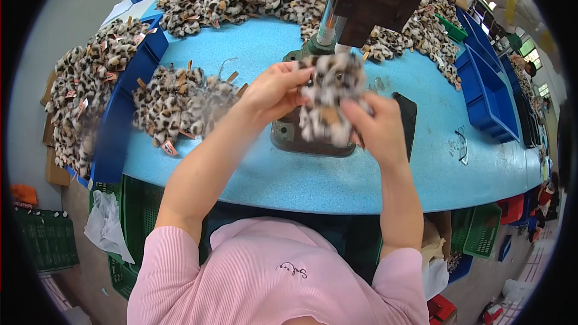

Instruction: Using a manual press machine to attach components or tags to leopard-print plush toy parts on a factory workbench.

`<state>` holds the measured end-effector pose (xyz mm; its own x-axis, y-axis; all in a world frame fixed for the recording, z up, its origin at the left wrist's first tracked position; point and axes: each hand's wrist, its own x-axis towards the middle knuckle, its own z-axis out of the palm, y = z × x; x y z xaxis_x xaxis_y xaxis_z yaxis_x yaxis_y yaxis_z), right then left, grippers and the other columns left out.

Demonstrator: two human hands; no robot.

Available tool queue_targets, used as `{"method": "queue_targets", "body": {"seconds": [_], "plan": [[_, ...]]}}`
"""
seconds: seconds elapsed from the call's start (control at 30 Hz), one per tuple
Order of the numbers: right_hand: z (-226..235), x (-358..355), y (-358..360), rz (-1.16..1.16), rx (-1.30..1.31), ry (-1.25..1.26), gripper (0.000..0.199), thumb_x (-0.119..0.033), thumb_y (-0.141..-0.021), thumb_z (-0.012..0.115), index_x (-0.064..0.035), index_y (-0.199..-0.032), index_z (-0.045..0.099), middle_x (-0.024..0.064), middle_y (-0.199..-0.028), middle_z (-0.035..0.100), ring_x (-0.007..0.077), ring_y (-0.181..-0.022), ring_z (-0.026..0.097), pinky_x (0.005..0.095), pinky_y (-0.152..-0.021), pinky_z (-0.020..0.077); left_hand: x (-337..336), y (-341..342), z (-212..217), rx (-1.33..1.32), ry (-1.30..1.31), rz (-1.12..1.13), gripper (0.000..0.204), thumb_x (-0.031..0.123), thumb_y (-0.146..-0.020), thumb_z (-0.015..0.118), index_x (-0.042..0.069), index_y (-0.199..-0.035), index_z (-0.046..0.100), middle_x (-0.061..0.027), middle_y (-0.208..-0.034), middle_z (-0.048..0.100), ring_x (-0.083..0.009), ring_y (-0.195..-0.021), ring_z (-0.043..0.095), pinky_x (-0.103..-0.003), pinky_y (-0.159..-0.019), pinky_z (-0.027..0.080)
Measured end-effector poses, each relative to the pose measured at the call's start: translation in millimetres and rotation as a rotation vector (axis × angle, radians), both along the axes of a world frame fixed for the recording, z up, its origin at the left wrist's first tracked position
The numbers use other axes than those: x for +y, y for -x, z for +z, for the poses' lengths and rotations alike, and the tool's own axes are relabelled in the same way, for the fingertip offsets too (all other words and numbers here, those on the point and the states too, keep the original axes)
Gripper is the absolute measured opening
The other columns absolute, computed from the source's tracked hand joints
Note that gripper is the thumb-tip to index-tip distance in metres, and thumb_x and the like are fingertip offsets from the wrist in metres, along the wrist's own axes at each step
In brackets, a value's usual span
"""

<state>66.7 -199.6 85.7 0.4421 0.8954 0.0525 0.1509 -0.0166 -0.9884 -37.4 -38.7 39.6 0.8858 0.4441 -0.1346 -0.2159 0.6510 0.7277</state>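
Head view, both hands, left, right, clamped on leopard-print fluffy piece, above blue table.

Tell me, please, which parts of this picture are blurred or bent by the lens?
Head view: the furry leopard-print piece held by the left hand and right hand is motion-blurred; the blue table edge bows with fisheye; corners are black; window glare top right.

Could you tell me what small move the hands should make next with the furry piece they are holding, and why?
Probably lower the leopard-print furry piece onto the press base. Both the left hand and the right hand pinch it just above that base, under the press column, and it looks bunched, so it may need spreading flat.
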Motion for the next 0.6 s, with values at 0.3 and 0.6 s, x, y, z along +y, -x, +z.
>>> {"method": "queue_targets", "body": {"seconds": [0.3,0.6], "plan": [[-60.5,-0.2,-26.7,0.203,0.383,0.074,0.014,-0.014,-0.082,0.053,-0.0025,-0.088,0.059,0.0012,-0.076,0.059,0.0075,-0.064,0.054,0.0206,-0.06,0.0444,-22.9,14.6,21.6,0.358,-0.961,-0.065,0.01,-0.003,-0.065,0.065,0.0,-0.073,0.059,-0.0018,-0.069,0.059,-0.0045,-0.062,0.054,-0.019,-0.056,0.045],[-60.8,25.0,-47.3,0.095,0.594,-0.261,0.013,0.003,-0.072,0.058,-0.0017,-0.084,0.054,0.0039,-0.08,0.058,0.0084,-0.072,0.055,0.0199,-0.063,0.0454,-3.9,-7.1,-5.2,-0.032,-0.292,-0.11,0.016,-0.006,-0.067,0.056,0.004,-0.076,0.048,-0.0012,-0.074,0.056,-0.0091,-0.065,0.056,-0.022,-0.056,0.047]]}}
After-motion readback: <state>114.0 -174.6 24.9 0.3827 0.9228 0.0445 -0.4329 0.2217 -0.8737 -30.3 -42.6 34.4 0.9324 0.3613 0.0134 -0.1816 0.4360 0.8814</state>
